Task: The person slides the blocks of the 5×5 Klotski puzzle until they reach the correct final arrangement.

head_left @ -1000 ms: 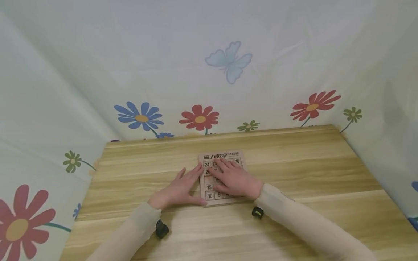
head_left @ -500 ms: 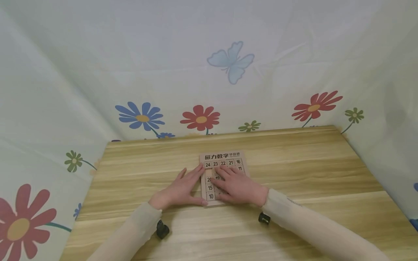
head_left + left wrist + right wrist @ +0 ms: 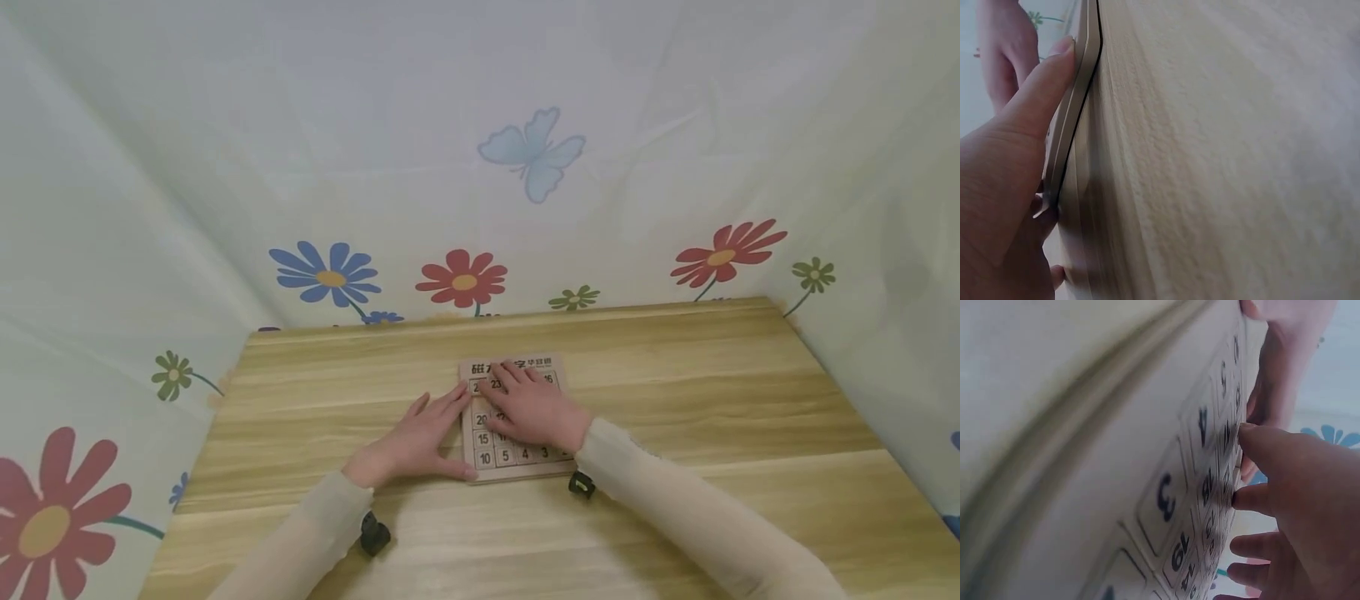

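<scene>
A wooden sliding number puzzle [image 3: 468,433] lies flat on the table, with numbered square tiles under a printed heading. My left hand [image 3: 408,442] braces its left side, the thumb at the near left corner and the fingertips by the upper left edge. In the left wrist view that thumb [image 3: 1041,87] presses the board's edge. My right hand [image 3: 536,408] lies over the upper tiles with its fingers spread, covering many of them. Below a gap at the left of the second row sits the 20 tile [image 3: 482,420]. In the right wrist view the 3 tile [image 3: 1165,497] is plain.
The wood-grain table [image 3: 675,383] surrounds the board. Behind it hangs a pale cloth backdrop [image 3: 375,167] printed with flowers and a butterfly, and it also rises at both sides. A small black device [image 3: 373,533] sits at each wrist.
The 20 tile has slid from the second row down to the third, leaving the gap above it. My right hand shifted right, then went up and left over the top row. My left hand stays put.
</scene>
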Available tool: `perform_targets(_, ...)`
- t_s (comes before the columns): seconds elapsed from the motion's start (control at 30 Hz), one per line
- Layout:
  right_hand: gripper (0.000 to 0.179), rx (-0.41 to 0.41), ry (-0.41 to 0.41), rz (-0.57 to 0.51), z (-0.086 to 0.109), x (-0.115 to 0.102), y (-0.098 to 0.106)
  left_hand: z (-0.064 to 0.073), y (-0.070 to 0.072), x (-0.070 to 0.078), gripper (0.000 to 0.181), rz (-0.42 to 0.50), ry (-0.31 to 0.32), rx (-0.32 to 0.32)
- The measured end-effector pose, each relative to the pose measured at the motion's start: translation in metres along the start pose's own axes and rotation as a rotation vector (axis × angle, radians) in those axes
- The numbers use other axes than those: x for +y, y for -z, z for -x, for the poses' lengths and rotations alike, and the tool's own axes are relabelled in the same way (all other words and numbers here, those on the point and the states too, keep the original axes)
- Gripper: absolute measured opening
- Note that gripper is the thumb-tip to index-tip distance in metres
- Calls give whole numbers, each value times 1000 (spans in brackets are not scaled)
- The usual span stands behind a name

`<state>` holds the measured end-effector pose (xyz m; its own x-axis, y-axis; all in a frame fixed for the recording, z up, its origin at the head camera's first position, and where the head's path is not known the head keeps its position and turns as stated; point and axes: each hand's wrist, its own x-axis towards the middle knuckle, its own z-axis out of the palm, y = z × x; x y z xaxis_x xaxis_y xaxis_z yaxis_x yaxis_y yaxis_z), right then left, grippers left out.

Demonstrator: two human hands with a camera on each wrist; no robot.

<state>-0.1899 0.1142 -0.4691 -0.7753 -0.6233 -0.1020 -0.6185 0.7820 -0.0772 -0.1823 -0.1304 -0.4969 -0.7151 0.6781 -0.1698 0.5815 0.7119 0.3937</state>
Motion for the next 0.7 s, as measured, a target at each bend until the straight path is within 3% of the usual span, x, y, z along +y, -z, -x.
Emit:
perform_targets(0.27, 63, -4, 44, -28, 19, -8, 2, 1, 0, 2, 122, 6, 0, 19)
perform_targets(0.7, 65, 68, -27, -66, 25, 18, -4, 3, 0, 1, 123, 51, -11, 26)
